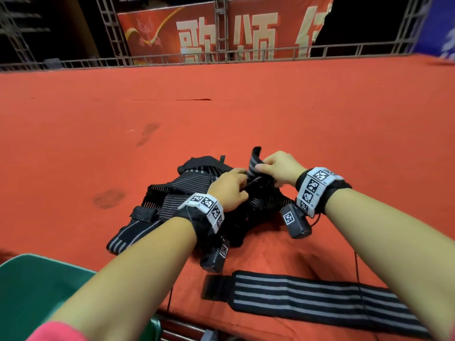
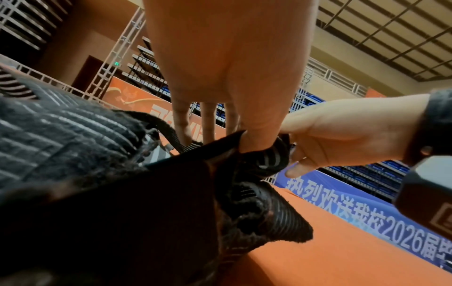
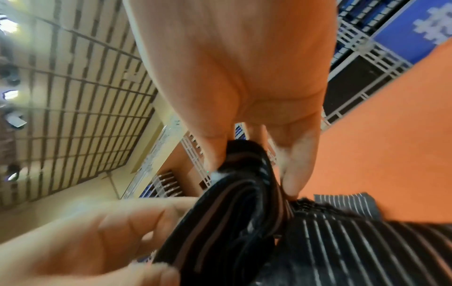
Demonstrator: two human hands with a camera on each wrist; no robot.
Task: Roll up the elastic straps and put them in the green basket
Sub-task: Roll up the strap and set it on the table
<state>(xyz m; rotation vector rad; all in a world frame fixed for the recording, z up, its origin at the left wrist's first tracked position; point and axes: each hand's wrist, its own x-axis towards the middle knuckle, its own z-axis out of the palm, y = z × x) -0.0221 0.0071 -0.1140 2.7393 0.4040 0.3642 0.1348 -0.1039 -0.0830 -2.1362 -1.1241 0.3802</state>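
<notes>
Above the strap pile [image 1: 197, 193], both hands pinch one strap [image 1: 253, 163].

It was a large indoor hall, a sports or assembly venue. A broad red-carpeted stage [image 1: 246, 107] ran to a metal truss railing [image 1: 221, 56] at twelve o'clock, with a red banner [image 1: 221, 33] bearing Chinese characters behind it. Rows of blue tiered seats [image 2: 362, 174] rose at three o'clock above a blue banner [image 2: 367, 218], under a slatted ceiling [image 2: 391, 29].
</notes>
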